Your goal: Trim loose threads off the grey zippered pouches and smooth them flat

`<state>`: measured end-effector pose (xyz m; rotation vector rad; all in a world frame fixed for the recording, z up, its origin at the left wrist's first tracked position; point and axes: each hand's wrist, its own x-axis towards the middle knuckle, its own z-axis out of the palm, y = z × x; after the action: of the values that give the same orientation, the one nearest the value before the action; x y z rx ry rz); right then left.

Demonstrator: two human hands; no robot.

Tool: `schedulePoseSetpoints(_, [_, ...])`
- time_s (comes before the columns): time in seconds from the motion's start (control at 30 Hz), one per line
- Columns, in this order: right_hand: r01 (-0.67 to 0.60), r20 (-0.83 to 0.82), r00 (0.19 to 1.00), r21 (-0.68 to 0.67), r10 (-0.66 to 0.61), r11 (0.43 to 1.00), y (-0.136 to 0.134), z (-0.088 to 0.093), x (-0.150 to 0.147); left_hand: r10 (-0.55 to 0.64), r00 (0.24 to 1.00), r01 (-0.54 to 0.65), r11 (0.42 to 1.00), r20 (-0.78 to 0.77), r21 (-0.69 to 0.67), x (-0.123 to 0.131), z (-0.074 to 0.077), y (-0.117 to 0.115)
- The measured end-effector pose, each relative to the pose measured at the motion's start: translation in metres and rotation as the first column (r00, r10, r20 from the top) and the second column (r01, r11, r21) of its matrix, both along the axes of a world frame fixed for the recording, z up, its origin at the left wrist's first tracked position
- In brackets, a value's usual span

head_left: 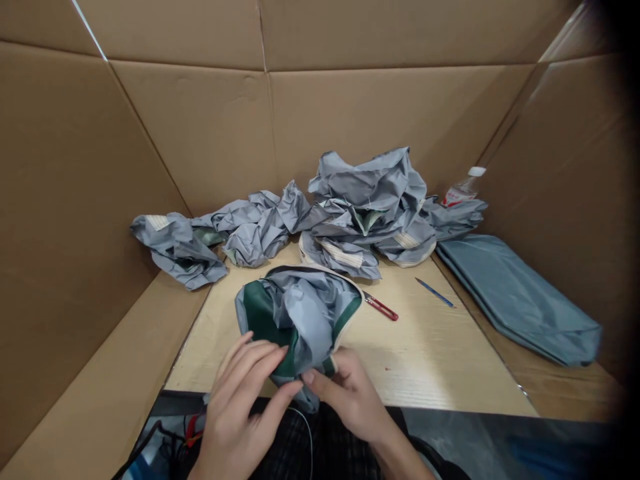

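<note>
From the head view, a bunched pouch of grey nylon with a dark green panel and a cream bound edge [300, 313] sits on the near part of a pale wood-grain table [440, 360], straight ahead of the person; it forms a rounded wad whose longer run seems to go across the table, though the folds make that axis hard to be sure of; the left hand [240, 400] is at its near left, fingers [260, 353] open, slightly spread and curved, their tips resting on the cloth with no clear grip; the right hand [350, 393] is at its near right, thumb [311, 377] pressed on the lower hem, the other fingers curled out of sight beneath, so it seems to pinch the cloth; the two hands are about equally near; red-handled snips [381, 307] poke out from behind the pouch's far right side, their other end hidden; a slim blue pen-like tool [434, 292] lies apart from them; heaps of crumpled grey fabric [367, 193] fill the far side of the table; a flat grey-blue bag [517, 297] lies to the right; a plastic bottle [463, 188] shows partly behind the heaps; cardboard walls [190, 133] surround everything; the pouch's inside is hidden by its folds.
</note>
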<state>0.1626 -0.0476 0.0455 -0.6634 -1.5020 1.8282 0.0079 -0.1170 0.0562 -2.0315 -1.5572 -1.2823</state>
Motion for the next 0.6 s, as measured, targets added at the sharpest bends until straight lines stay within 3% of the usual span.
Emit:
schedulePoseSetpoints(0.07, [0.136,0.061,0.99,-0.116,-0.13,0.984,-0.001,-0.005,-0.002,-0.025,0.999,0.025,1.0,0.022,0.014,0.001,-0.008,0.002])
schedulePoseSetpoints(0.17, [0.356,0.058,0.93,-0.372,-0.362,0.857,-0.003,-0.01,-0.008,-0.036,0.999,0.035,0.999,0.038,0.04,0.004,-0.019,0.004])
schedulePoseSetpoints(0.2, [0.361,0.019,0.919,-0.44,-0.394,0.822,-0.004,-0.01,-0.01,-0.046,0.998,0.044,0.998,0.043,0.046,0.005,-0.022,0.005])
schedulePoseSetpoints(0.3, [0.268,-0.117,0.912,-0.555,-0.393,0.787,-0.004,-0.011,-0.012,-0.084,0.994,0.081,0.995,0.065,0.058,0.007,-0.03,0.008])
schedulePoseSetpoints(0.47, [0.23,-0.134,0.882,-0.716,-0.453,0.659,-0.003,-0.021,-0.009,-0.147,0.985,0.144,0.989,0.089,0.031,0.007,-0.036,0.011])
schedulePoseSetpoints(0.6, [0.175,-0.184,0.873,-0.747,-0.452,0.641,0.0,-0.035,-0.008,-0.17,0.983,0.167,0.985,0.072,0.05,0.008,-0.038,0.009])
